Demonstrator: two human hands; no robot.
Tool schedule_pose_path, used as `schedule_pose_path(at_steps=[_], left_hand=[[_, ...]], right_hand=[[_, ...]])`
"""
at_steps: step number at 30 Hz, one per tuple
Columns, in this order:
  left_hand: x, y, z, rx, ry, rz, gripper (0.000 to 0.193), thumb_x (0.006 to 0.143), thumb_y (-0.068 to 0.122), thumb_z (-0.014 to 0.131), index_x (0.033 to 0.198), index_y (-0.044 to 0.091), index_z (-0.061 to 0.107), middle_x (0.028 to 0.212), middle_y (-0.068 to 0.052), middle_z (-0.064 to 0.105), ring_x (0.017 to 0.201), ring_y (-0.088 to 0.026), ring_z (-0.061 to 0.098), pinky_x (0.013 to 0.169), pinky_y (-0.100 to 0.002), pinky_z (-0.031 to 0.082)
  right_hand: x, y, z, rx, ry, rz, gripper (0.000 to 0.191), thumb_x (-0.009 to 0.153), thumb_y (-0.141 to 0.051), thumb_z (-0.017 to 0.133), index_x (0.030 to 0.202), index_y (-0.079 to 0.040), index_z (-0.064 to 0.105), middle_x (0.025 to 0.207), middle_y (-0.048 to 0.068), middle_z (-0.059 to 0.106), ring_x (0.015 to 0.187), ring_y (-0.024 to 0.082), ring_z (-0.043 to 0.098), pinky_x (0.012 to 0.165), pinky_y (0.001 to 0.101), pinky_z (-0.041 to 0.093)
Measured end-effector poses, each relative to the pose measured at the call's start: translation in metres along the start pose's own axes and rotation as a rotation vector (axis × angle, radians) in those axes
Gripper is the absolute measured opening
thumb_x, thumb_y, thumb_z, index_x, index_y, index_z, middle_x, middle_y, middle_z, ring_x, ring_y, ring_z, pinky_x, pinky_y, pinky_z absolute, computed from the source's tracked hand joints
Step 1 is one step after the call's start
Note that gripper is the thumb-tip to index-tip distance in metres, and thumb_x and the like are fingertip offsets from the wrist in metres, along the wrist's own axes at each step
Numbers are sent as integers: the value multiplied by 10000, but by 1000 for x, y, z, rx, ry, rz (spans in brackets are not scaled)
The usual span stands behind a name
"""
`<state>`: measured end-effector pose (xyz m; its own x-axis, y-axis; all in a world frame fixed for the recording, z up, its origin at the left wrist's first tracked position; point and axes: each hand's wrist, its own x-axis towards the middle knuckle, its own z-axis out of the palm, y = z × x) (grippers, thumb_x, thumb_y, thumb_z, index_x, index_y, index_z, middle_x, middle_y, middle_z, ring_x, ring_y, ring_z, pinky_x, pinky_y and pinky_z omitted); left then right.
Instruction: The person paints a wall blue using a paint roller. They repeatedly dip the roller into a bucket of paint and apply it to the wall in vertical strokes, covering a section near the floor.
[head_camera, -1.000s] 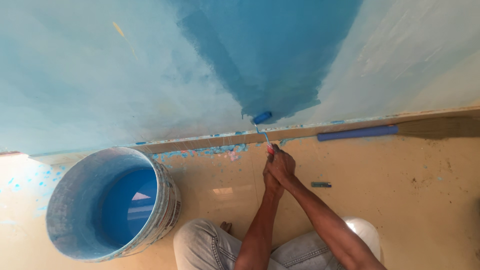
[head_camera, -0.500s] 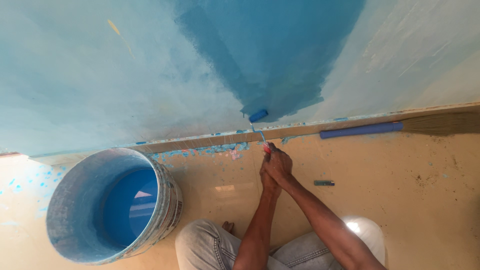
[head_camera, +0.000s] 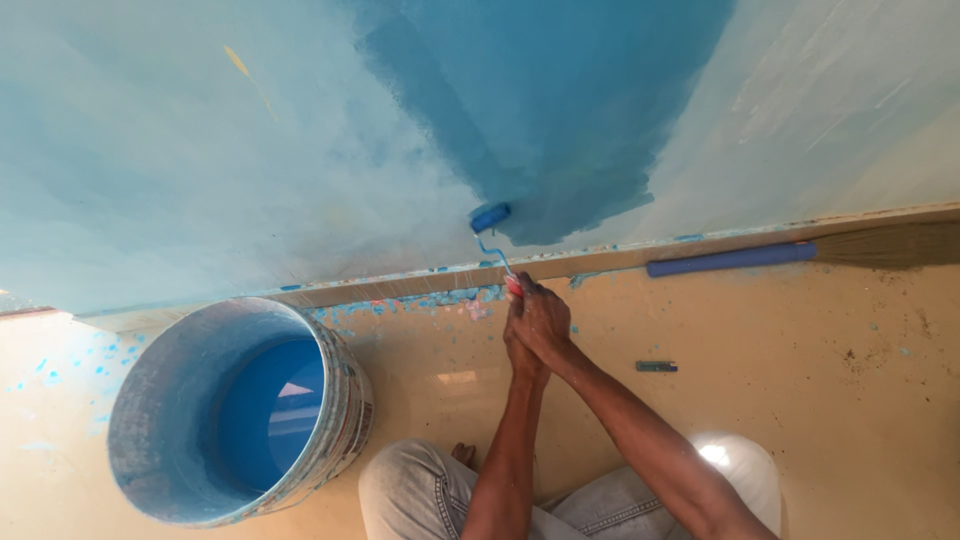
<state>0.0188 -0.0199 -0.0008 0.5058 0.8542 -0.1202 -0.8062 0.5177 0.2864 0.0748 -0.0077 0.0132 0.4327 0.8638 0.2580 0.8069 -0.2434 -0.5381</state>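
Roller (head_camera: 490, 216) is pressed on the wall (head_camera: 200, 170) at the lower edge of the dark patch (head_camera: 560, 110), up and slightly left of the hands. Its handle runs diagonally down into both fists: right hand (head_camera: 545, 318) wrapped over left hand (head_camera: 520, 350), fingers curled tight. Bucket (head_camera: 160, 400) sits well left.

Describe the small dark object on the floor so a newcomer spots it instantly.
Start at the broom lying along the wall base. Below its blue handle, on the tan floor right of the hands, lies a small dark bar. Unlike the paint splatters, it is straight-edged and dark.
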Motion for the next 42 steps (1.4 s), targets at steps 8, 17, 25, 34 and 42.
schedule_pose_path(at_steps=[8,17,25,34,42], left_hand=[[-10,-15,-15,125,178,-53,409,1084,379,472,1344,88,595,1180,-24,667,1079,-161,637,938,-314,513],[5,18,-3,70,-21,90,388,1101,380,449,1311,85,590,1129,-44,654,1038,-181,628,911,-337,514],[-14,-21,-18,182,215,-49,416,1070,355,449,1335,75,604,1183,-21,674,1086,-157,638,948,-316,516],[12,41,-4,414,33,325,320,1102,217,495,1321,9,602,1182,-55,642,1044,-164,617,890,-332,518],[-5,11,-24,442,218,113,400,1042,185,487,1399,33,584,1359,-61,629,1224,-177,608,1031,-321,503]], right_hand=[[-18,29,12,-35,-98,153,401,917,-246,623,1296,-112,622,946,202,742,860,409,714,756,514,559],[8,-20,3,20,56,-77,430,906,-247,651,1295,-71,607,934,197,728,834,399,707,698,508,556],[-23,24,4,-37,-146,246,392,938,-296,623,1298,-140,632,961,219,746,870,425,709,772,532,556],[20,-47,-1,128,150,-140,453,921,-243,598,1335,-60,600,1074,221,739,926,394,719,791,475,576],[-8,-21,-3,49,-99,180,406,931,-301,613,1295,-126,649,936,205,748,858,412,720,749,520,565]])
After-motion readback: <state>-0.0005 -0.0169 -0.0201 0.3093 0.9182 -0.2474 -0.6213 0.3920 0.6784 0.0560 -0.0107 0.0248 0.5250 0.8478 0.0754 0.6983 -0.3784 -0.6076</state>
